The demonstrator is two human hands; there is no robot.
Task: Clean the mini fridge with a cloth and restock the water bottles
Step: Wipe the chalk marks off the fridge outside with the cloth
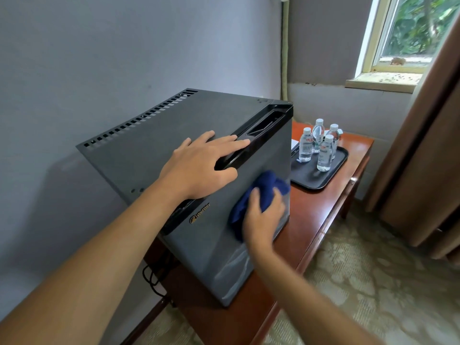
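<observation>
While the blue cloth (258, 195) is gripped by the right hand (263, 220) and pressed against the closed door of the mini fridge (179, 125), steadied from above by the flat, open-fingered left hand (199, 168), the fridge could be shoved toward the water bottles (318, 145) by a hard wipe.

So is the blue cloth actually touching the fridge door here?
Touching. The head view shows the right hand pressing the blue cloth flat against the fridge door.

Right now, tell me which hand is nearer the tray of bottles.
Right. The right hand holds the cloth against the fridge door, close to the tray. The left hand rests flat on the fridge top, farther away.
</observation>
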